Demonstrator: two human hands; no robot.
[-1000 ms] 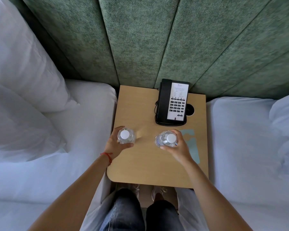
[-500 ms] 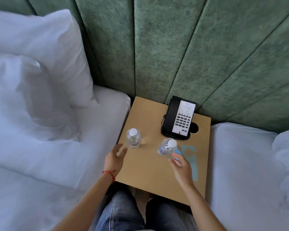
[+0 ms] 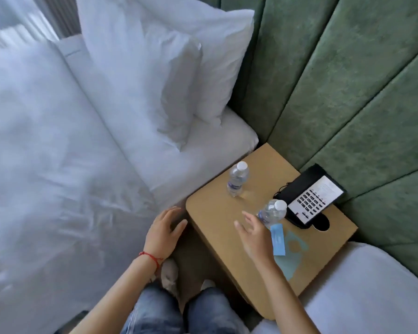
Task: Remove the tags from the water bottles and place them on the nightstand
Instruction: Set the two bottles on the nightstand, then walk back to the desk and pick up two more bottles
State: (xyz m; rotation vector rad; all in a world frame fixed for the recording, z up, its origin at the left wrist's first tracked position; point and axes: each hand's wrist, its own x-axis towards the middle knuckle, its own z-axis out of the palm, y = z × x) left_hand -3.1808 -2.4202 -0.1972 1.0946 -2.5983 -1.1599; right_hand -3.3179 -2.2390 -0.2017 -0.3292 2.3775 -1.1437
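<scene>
Two clear water bottles with white caps stand upright on the wooden nightstand: one bottle near its far left edge, the other bottle beside the phone. My left hand hovers open off the nightstand's left corner, holding nothing. Over the nightstand, just below the right bottle, my right hand is spread with its fingers apart from the bottle. A light blue tag sits at that hand's far side under the right bottle; whether it hangs from the bottle I cannot tell.
A black desk phone stands at the nightstand's back, with a round cable hole beside it. A pale teal card lies flat on the right side. White beds with pillows flank the nightstand; a green padded headboard is behind.
Both hands have let go of the bottles and drawn back toward me. The view has swung left, showing more of the left bed and pillows.
</scene>
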